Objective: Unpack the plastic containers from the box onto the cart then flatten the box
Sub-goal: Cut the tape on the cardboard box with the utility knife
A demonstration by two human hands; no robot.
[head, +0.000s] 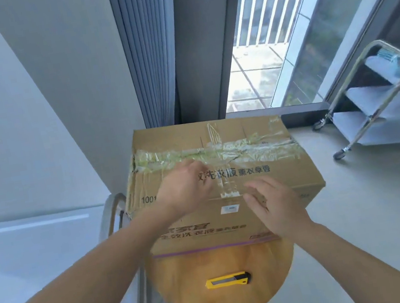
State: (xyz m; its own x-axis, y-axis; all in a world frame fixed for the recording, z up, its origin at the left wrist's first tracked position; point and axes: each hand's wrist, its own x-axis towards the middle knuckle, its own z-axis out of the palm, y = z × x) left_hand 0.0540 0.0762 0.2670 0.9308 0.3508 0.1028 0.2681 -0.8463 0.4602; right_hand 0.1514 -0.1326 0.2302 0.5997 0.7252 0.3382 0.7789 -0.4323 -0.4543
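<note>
**Box still sealed, both hands on the lid**

I see the cardboard box (221, 174) sitting on a round wooden table (225, 279), its near face hanging slightly past the table's far half. Its top flaps are shut, with wrinkled clear tape (220, 152) running along the centre seam and a shorter strip crossing it toward me. My guess is it was set here so the lid can be worked from above.

My left hand (186, 185) lies on the lid just beside the seam, fingers curled toward the tape as though feeling for an edge; blur keeps me from telling whether it has pinched anything. My right hand (274, 205) hovers at the near top edge, fingers spread and loose, gripping nothing, probably ready to steady the box.

A yellow utility knife (228, 280) rests untouched on the table in front of the box, close to hand for cutting the tape.

The metal cart (375, 100), with several shelves, stands well apart to the right by the window (268, 47). No plastic containers are in sight; I take it they are inside.
</note>
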